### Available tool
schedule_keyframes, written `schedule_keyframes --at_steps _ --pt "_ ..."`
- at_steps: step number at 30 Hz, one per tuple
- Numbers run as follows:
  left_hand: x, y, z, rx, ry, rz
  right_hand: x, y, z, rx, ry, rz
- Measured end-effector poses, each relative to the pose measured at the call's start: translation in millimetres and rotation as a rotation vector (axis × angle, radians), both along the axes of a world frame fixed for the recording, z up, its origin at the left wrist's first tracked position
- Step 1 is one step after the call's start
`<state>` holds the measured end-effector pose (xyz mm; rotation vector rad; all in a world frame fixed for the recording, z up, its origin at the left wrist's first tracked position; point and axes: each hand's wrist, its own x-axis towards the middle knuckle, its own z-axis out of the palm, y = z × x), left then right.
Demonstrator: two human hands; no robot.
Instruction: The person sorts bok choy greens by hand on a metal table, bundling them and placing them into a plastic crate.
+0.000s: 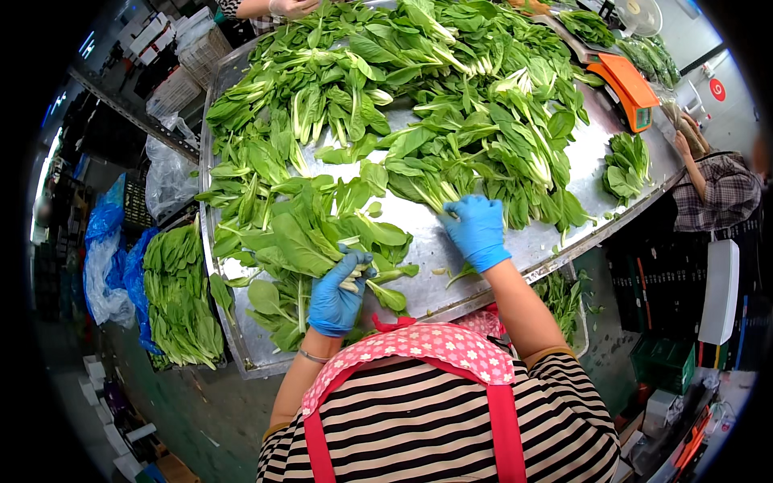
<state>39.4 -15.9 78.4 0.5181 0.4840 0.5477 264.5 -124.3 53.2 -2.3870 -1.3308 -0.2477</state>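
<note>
My left hand (338, 296), in a blue glove, is closed around the pale stems of a small bunch of leafy greens (305, 244). Its broad leaves point away to the upper left. Farther right, my right hand (477, 231), gloved the same way, has its fingers curled at the stem ends of other greens (432, 187) lying on the metal table (416, 232). The fingertips there are partly hidden. Loose leaves (377, 235) lie between the hands, and a large heap of greens (410, 60) spreads over the far side.
An orange digital scale (628, 90) stands at the right, with a separate bunch (627, 167) near it. A crate of greens (181, 296) is left of the table. At the right, a person in a plaid top (715, 190) handles a bag; another person's hand (294, 7) shows at the top.
</note>
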Motion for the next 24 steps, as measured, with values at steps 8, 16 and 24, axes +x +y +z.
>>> schedule_keyframes --at_steps 8,16,24 --pt "-4 4 -5 -0.049 -0.011 0.024 -3 11 -21 0.439 0.973 -0.065" --pt "4 2 -7 -0.103 -0.011 0.001 -14 5 -7 0.565 1.621 -0.046" --pt "17 1 -5 -0.139 0.053 0.008 -43 5 21 0.538 2.131 0.202"
